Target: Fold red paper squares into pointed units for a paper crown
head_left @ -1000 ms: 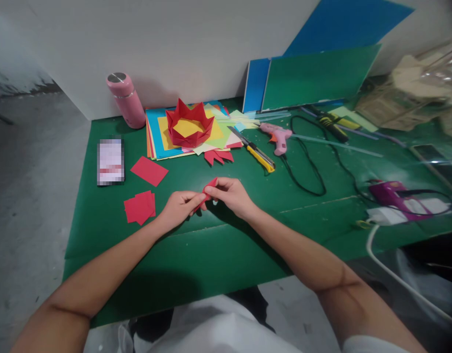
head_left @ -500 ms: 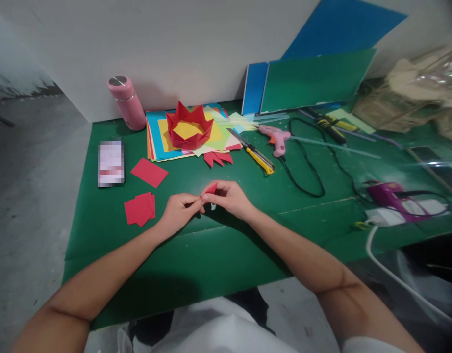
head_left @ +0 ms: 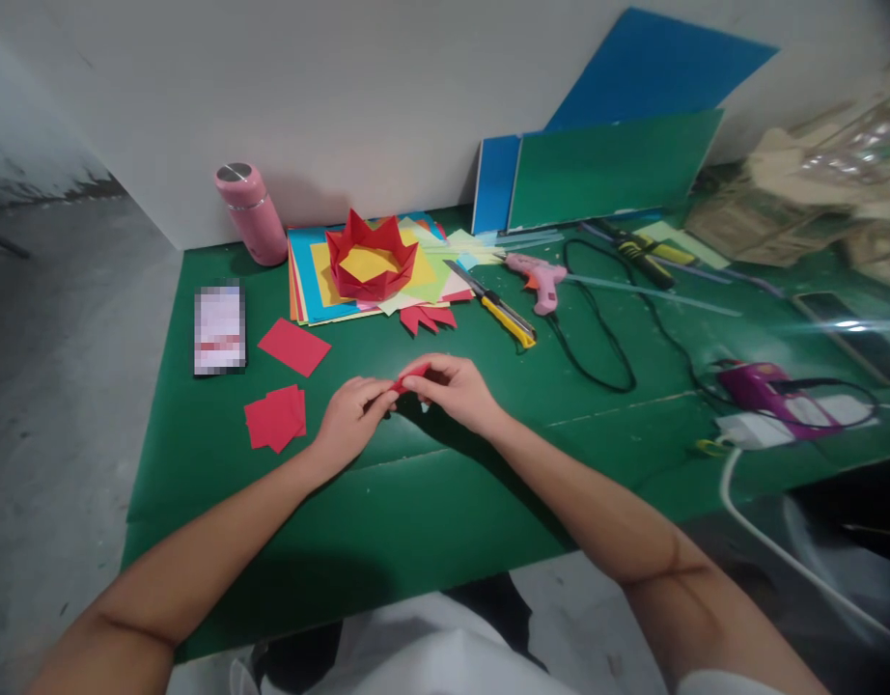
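Both hands meet over the middle of the green table (head_left: pixel 431 502) and pinch a small folded red paper piece (head_left: pixel 408 376) between their fingertips. My left hand (head_left: pixel 352 417) grips its left end, my right hand (head_left: pixel 452 389) its right end; most of the paper is hidden by the fingers. To the left lie loose red paper squares (head_left: pixel 275 419) and one single red square (head_left: pixel 293 347). Behind the hands stands a red folded paper crown (head_left: pixel 371 256) on a stack of coloured paper sheets (head_left: pixel 307 275). Small red folded pieces (head_left: pixel 427 317) lie before the stack.
A pink bottle (head_left: pixel 251 214) and a phone (head_left: pixel 218 328) are at the left. A yellow utility knife (head_left: pixel 499 307), a pink glue gun (head_left: pixel 536 278) with black cable, a purple glue gun (head_left: pixel 767 388) and a white cable lie right. Blue and green boards (head_left: pixel 604 169) lean on the wall.
The red piece has been folded flatter and smaller between the fingertips. The hands stay in about the same spot; the view has shifted a little.
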Available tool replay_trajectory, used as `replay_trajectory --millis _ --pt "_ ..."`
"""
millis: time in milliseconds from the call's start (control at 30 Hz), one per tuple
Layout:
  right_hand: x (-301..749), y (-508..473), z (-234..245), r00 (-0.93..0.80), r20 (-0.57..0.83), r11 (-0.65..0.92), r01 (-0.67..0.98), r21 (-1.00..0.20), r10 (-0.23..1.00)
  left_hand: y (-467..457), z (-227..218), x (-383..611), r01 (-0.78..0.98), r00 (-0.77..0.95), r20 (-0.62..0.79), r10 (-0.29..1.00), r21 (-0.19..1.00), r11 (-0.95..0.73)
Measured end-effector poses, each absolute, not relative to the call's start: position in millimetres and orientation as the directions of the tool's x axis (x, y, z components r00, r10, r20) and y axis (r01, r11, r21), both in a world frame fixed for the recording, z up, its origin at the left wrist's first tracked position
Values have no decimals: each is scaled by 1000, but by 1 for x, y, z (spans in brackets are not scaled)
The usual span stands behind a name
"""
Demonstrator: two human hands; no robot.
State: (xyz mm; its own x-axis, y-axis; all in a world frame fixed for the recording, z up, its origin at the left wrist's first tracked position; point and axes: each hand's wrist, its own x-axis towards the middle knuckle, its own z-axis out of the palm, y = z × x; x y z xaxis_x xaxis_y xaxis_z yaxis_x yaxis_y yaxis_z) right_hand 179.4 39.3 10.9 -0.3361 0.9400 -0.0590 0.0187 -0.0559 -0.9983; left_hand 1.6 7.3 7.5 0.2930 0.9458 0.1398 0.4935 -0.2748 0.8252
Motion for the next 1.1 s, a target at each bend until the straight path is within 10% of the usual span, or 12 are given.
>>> replay_trajectory --millis 467,600,800,1100 --pt "184 42 11 -128 165 181 122 -976 978 9 0 -5 559 229 221 948 767 -314" --pt "190 50 7 -258 550 600 471 -646 794 4 0 -5 493 82 480 873 742 -454" --pt "181 65 -8 -587 423 679 728 -99 690 -6 7 0 440 325 647 690 542 -716" --pt "167 74 -1 -611 287 624 779 52 738 0 3 -2 375 372 596 712 605 -702"
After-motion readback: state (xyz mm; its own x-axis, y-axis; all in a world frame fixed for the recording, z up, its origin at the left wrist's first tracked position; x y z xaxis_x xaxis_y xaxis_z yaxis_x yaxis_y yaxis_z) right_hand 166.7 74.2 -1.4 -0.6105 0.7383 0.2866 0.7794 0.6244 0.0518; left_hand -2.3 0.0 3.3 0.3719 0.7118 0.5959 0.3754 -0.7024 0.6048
